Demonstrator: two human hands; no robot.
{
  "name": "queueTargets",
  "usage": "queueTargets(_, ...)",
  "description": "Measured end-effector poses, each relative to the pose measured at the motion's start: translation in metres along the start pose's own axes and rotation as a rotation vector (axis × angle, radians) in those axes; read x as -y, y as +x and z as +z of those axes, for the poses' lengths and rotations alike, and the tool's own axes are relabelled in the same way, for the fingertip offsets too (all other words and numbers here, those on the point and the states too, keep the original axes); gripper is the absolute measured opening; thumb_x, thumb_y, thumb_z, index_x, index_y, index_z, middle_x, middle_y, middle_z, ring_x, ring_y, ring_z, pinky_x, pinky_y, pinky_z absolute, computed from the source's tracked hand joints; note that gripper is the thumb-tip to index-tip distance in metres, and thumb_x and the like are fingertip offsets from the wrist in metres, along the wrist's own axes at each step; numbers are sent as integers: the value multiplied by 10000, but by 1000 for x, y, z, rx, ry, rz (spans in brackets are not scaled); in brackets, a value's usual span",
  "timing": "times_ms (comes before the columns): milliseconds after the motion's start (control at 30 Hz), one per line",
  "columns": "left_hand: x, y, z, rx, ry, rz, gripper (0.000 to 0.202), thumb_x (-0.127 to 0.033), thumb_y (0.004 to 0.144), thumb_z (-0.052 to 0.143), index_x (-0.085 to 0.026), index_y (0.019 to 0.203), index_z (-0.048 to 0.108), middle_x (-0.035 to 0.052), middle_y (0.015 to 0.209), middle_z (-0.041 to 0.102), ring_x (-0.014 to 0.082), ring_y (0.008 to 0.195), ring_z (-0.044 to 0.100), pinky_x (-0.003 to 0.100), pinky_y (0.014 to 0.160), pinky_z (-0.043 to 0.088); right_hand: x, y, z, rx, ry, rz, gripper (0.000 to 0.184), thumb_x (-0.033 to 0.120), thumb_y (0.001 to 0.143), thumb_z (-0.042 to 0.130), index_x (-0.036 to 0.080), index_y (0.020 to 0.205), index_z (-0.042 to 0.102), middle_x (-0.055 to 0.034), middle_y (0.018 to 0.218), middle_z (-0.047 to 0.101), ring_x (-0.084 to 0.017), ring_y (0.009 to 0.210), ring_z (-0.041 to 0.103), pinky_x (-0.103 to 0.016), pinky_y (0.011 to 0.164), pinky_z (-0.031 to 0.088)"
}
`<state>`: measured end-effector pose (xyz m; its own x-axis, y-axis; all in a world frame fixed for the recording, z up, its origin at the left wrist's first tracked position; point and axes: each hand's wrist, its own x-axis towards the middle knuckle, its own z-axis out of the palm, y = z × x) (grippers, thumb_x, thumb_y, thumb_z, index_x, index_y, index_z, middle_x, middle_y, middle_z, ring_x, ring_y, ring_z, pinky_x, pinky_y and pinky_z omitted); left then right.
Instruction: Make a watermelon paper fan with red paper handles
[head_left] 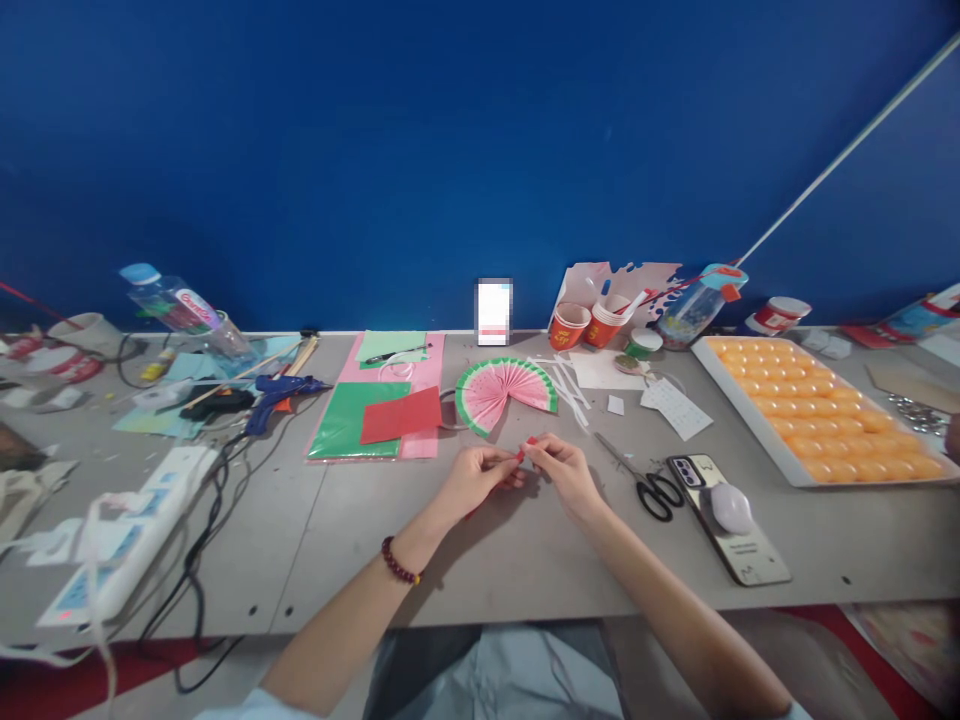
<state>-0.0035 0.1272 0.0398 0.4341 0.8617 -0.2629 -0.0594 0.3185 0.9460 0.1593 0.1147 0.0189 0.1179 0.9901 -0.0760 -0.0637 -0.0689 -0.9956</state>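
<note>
My left hand (487, 474) and my right hand (559, 468) meet low over the grey table, their fingertips pinched on a small strip of red paper (531, 442). Most of the strip is hidden by my fingers. Just beyond them lies a pleated paper fan (504, 388), pink with dark seeds and a green rim like a watermelon, spread in an open arc. To the left, a red paper sheet (402, 414) rests across green paper in a clear sleeve (360, 425) and a pink sheet (427, 350). Scissors (651, 490) lie right of my right hand.
A phone (750, 545) with a rounded pale object on it lies at right, near a tray of orange balls (825, 410). Red paper cups (570, 326) stand at the back. A blue glue gun (281, 395), cables and a power strip (142, 530) occupy the left.
</note>
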Motion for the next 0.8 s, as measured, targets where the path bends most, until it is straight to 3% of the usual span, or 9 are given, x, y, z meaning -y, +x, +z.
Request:
queueTargets(267,5,1,0,1,20,46,396,-501,715,687,-110,780,696,74,722,718,158,648,663,254,660,527,-2,0,2,14,40,43,334,466,668,726,172,573,597,18,598,525,-87,521,398,-245,505,310)
queueTargets(500,4,-1,1,-7,47,76,369,-489,722,676,-123,762,692,72,726,718,165,641,669,266,650,531,7,-1,-1,173,-59,26,292,460,701,697,178,628,680,-6,667,569,-106,556,456,-252,514,359)
queueTargets(667,4,0,1,-5,44,39,419,-503,697,703,-102,820,707,92,754,725,180,672,676,275,671,536,10,0,-3,46,-155,-65,342,484,678,702,172,554,636,-9,618,536,-127,592,469,-260,549,372)
queueTargets(800,3,0,0,18,78,24,411,-492,702,705,-98,818,714,98,761,730,181,684,677,284,710,538,11,0,-4,-8,-121,-46,346,469,671,711,167,544,598,0,603,513,-111,561,428,-251,525,331)
